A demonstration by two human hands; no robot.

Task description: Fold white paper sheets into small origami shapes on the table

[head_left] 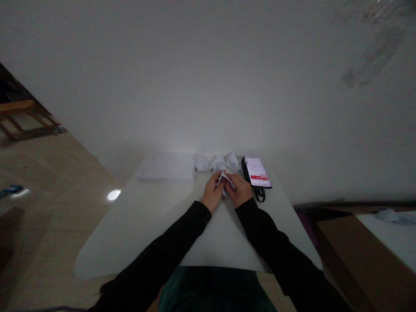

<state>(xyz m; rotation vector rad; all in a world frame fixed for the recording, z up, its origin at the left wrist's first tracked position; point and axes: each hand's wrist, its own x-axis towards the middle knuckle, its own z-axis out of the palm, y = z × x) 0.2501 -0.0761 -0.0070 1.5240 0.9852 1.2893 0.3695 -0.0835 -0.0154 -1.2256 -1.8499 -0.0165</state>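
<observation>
Both hands meet over the white table (156,221), holding one small piece of folded white paper (225,177) between them. My left hand (212,191) grips its left side, fingers closed. On the other side my right hand (239,190) has its fingers closed on the same paper. Part of the paper is hidden behind the fingers, so its full shape does not show. Just beyond the hands, three folded or crumpled white paper pieces (218,162) sit in a row. To their left lies a stack of white paper sheets (167,166).
A lit smartphone (256,171) in a black case with a strap lies right of my right hand. The table's far edge meets a grey wall (208,78). A cardboard box (367,247) stands at the right, and a wooden stool (26,115) at the far left.
</observation>
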